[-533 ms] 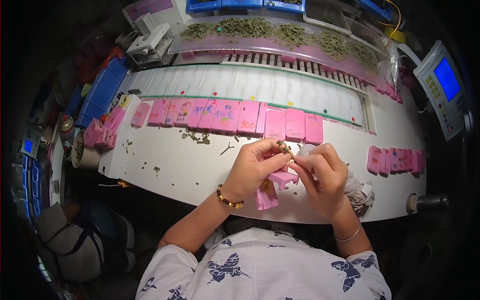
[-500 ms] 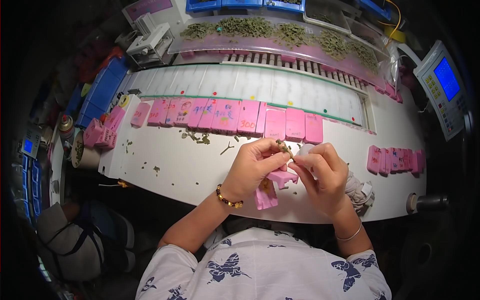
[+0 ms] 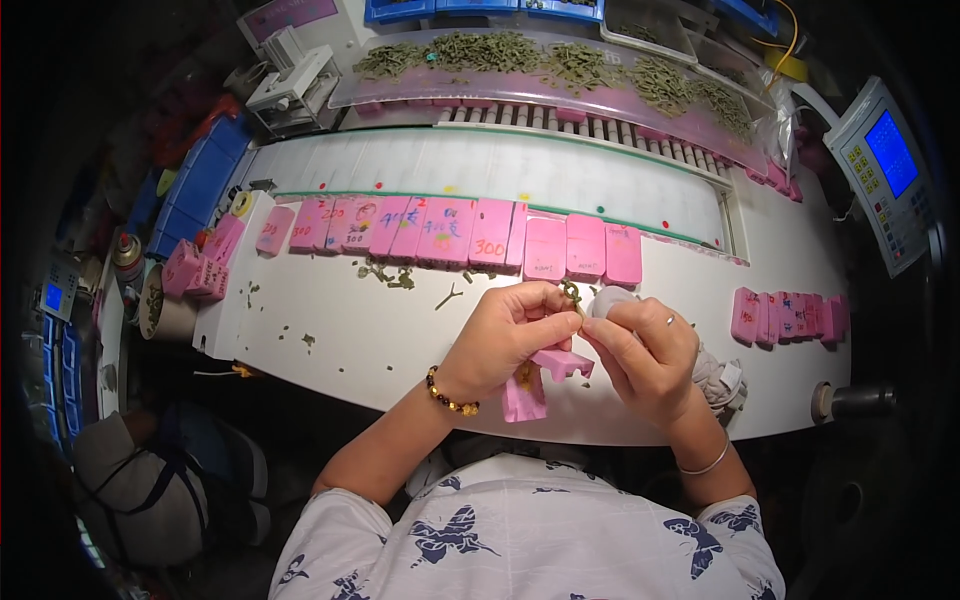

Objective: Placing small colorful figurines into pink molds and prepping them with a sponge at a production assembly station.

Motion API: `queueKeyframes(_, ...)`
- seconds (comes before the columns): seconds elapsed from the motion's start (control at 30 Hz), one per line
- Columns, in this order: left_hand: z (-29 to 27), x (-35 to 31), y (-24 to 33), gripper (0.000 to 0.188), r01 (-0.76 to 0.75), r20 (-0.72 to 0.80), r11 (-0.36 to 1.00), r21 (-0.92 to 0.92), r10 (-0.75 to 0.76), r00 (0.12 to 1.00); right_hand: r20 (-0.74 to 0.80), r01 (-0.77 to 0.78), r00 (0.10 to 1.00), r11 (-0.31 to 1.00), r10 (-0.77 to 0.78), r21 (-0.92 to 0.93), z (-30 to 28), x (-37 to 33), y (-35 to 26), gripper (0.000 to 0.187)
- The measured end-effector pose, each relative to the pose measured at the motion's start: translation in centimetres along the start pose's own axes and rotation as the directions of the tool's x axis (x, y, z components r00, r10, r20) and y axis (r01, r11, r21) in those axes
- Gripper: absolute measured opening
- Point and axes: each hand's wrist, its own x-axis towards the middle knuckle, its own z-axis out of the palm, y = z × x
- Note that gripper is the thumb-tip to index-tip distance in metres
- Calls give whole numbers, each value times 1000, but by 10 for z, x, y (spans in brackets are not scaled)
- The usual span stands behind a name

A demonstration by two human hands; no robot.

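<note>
My two hands meet in front of me over the white table. My left hand [image 3: 505, 340] is closed round a pink rubber mould [image 3: 563, 363], whose notched flap hangs out below the fingers. A second pink part [image 3: 524, 396] with a yellowish patch hangs lower. At my left fingertips a small dark green piece [image 3: 571, 291] stands up. The fingers of my right hand [image 3: 645, 350] are pinched together right beside it, at a thin pale tip; what exactly they grip is hidden. A pale round thing [image 3: 610, 301] shows behind my right fingers.
A row of pink blocks [image 3: 445, 232] stands along the white belt [image 3: 420, 165]. Beyond it, a clear tray [image 3: 345, 95] holds heaps of green pieces. More pink blocks [image 3: 785, 318] and a control panel [image 3: 885, 165] are at right. Green scraps [image 3: 390, 275] lie at left.
The coloured dots along the white belt have shifted left. My hands stay together with slight finger movement; the green piece has turned a little, and the pale round thing shows more.
</note>
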Motion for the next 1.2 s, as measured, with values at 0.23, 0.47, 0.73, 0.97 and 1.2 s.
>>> queueKeyframes(0.23,3,-1,4,13,-43,-18,973,228,49,999,52,-66,997,996,62,68,-1,2,-1,13)
queueKeyframes(0.47,14,-4,-1,8,-447,162,381,809,585,794,429,-699,707,465,562,543,8,-16,7,9)
queueKeyframes(0.73,12,0,4,18,-495,338,14,869,713,614,841,-741,351,-426,412,518,6,-9,11,7)
queueKeyframes(0.97,10,3,7,19,-478,346,-30,878,730,590,897,-658,291,-610,333,441,2,3,6,16)
queueKeyframes(1.2,7,-2,13,13,-475,102,373,797,693,714,717,-718,412,-284,563,636,6,3,9,35)
